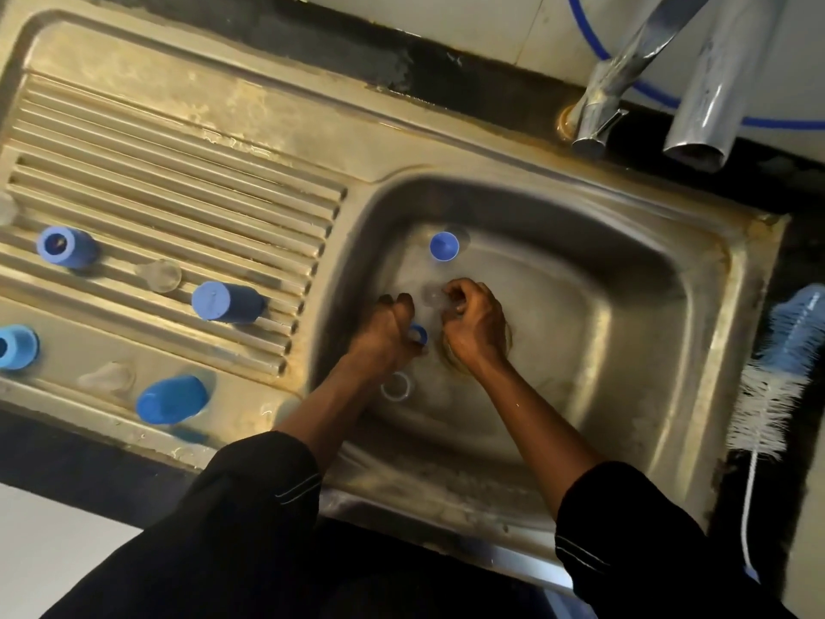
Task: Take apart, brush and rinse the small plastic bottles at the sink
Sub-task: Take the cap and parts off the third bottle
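- Small plastic bottles stand spread over the drainboard left of the basin. The nearest blue bottle lies tilted on the flat near part, well apart from both hands, with a clear piece just to its left.
- Dark sleeves cover both forearms at the near rim of the sink.
- A pale ring lies on the basin floor just beside the left forearm, nearer than the hands.
- The left hand reaches down into the basin, and its grip is curled round a small blue ring that shows at the thumb side.
- The right hand is just beside it, over the drain. Its grip is clamped, the fingertips pinching a clear part that is blurred and juts toward the left hand's fingers.
- A blue cap sits on the basin floor beyond both hands, apart from either grip.
- At the left edge of the drainboard is a pale blue bottle.
- Farther on, along the ridges, come a second blue bottle, a clear cup and a third blue bottle.
- A bottle brush lies on the dark table right of the sink, untouched.
- The faucet rises from the far rim, with a grey pipe beside it.
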